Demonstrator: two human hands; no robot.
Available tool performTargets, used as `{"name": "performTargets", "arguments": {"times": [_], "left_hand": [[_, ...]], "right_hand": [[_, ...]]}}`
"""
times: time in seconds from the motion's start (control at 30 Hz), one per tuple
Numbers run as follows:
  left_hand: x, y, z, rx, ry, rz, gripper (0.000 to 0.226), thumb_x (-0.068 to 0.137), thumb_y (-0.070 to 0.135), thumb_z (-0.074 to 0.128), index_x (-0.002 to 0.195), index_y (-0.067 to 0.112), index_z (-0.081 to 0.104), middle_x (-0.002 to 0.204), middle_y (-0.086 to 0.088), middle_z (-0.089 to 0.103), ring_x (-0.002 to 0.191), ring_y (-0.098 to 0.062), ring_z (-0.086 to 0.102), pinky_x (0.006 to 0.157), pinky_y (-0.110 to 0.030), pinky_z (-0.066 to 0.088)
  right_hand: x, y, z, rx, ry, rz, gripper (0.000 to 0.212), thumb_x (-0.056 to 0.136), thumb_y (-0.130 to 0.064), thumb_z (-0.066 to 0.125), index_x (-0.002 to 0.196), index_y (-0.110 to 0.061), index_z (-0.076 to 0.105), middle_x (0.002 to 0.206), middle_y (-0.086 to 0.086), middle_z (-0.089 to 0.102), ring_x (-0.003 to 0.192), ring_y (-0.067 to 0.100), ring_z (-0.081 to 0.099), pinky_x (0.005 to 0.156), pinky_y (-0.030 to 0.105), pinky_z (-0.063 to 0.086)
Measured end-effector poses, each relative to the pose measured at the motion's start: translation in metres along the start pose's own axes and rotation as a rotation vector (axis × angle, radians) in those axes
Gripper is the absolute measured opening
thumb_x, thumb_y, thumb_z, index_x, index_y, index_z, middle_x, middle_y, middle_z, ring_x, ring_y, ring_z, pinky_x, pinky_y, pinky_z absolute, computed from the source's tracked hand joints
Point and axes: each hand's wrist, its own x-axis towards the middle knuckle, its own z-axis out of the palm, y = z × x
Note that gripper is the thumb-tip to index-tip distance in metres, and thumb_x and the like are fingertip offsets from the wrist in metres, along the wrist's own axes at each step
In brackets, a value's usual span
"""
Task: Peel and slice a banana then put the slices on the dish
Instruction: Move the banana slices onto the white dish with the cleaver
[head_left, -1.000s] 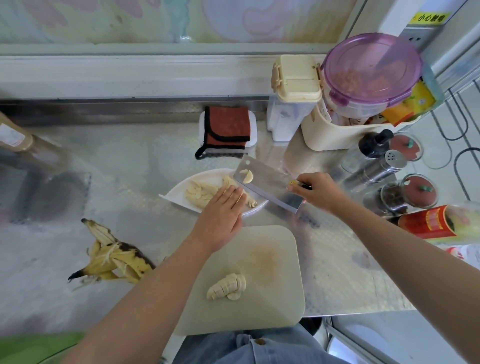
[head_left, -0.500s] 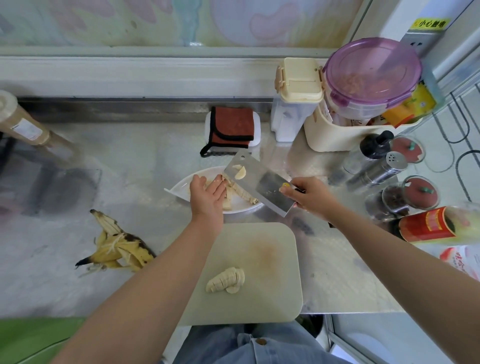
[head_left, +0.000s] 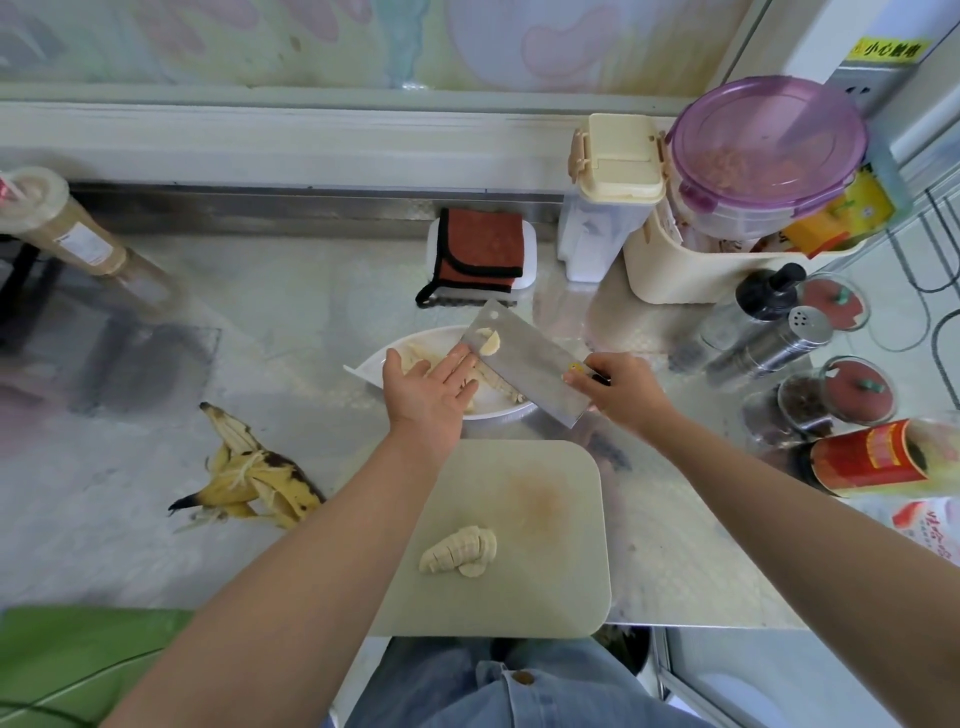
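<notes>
My right hand (head_left: 618, 389) grips the handle of a cleaver (head_left: 524, 369), held tilted over the white dish (head_left: 371, 366). One banana slice (head_left: 489, 341) sticks to the blade's flat. My left hand (head_left: 428, 392) lies flat with straight fingers over the dish, its fingertips touching the blade's lower edge. Banana slices (head_left: 501, 387) lie on the dish, partly hidden by that hand. A sliced banana piece (head_left: 460, 551) rests on the pale cutting board (head_left: 545, 525) in front of me.
The empty banana peel (head_left: 249, 480) lies on the steel counter to the left. A folded red cloth (head_left: 480, 252) sits behind the dish. Jars, shakers and tubs (head_left: 769, 156) crowd the right side. A tall paper-wrapped roll (head_left: 67, 234) stands far left.
My left hand has shifted left over the dish and then reached its fingertips to the blade. The cleaver has lifted and swung slightly left, the stuck slice still on it.
</notes>
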Motion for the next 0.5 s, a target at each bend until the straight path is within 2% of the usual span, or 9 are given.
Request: {"name": "performTargets", "arguments": {"times": [0.07, 0.17, 0.3, 0.4, 0.5], "left_hand": [[-0.001, 0.001, 0.000, 0.016, -0.029, 0.000, 0.072, 0.098, 0.055, 0.025, 0.152, 0.011, 0.005, 0.134, -0.023, 0.053, 0.122, -0.038, 0.052, 0.113, -0.051, 0.028], [-0.002, 0.003, 0.000, 0.016, -0.022, -0.008, 0.074, 0.097, 0.057, 0.027, 0.153, 0.013, 0.009, 0.140, -0.022, 0.046, 0.119, -0.039, 0.054, 0.113, -0.052, 0.028], [-0.005, 0.004, -0.001, -0.003, 0.010, -0.008, 0.073, 0.097, 0.058, 0.028, 0.152, 0.014, 0.012, 0.149, -0.017, 0.037, 0.129, -0.039, 0.045, 0.113, -0.052, 0.027], [-0.005, 0.006, -0.003, -0.007, 0.020, 0.011, 0.072, 0.096, 0.059, 0.029, 0.152, 0.015, 0.014, 0.150, -0.015, 0.035, 0.125, -0.041, 0.049, 0.113, -0.051, 0.027], [-0.007, 0.008, -0.003, -0.019, 0.024, 0.016, 0.073, 0.096, 0.059, 0.029, 0.152, 0.015, 0.015, 0.150, -0.016, 0.034, 0.126, -0.042, 0.048, 0.114, -0.051, 0.025]], "right_hand": [[0.001, 0.000, -0.001, 0.002, 0.031, 0.009, 0.042, 0.090, -0.032, 0.063, 0.068, 0.001, 0.049, 0.057, 0.004, 0.046, 0.048, 0.005, 0.056, 0.055, 0.030, 0.035], [-0.003, -0.006, -0.002, 0.093, 0.040, -0.018, 0.042, 0.091, -0.029, 0.063, 0.062, -0.005, 0.043, 0.054, 0.003, 0.041, 0.039, 0.001, 0.048, 0.052, 0.028, 0.032], [-0.007, -0.010, -0.002, 0.081, -0.043, -0.041, 0.040, 0.091, -0.030, 0.063, 0.067, -0.001, 0.052, 0.055, 0.002, 0.046, 0.042, 0.002, 0.047, 0.048, 0.017, 0.031], [-0.007, -0.006, -0.001, 0.058, 0.003, -0.026, 0.043, 0.090, -0.032, 0.063, 0.064, -0.002, 0.048, 0.056, 0.005, 0.046, 0.047, 0.009, 0.046, 0.054, 0.029, 0.034], [-0.010, -0.005, -0.003, 0.095, 0.036, -0.040, 0.045, 0.090, -0.030, 0.063, 0.057, -0.013, 0.038, 0.054, 0.002, 0.039, 0.046, 0.010, 0.041, 0.055, 0.029, 0.030]]}}
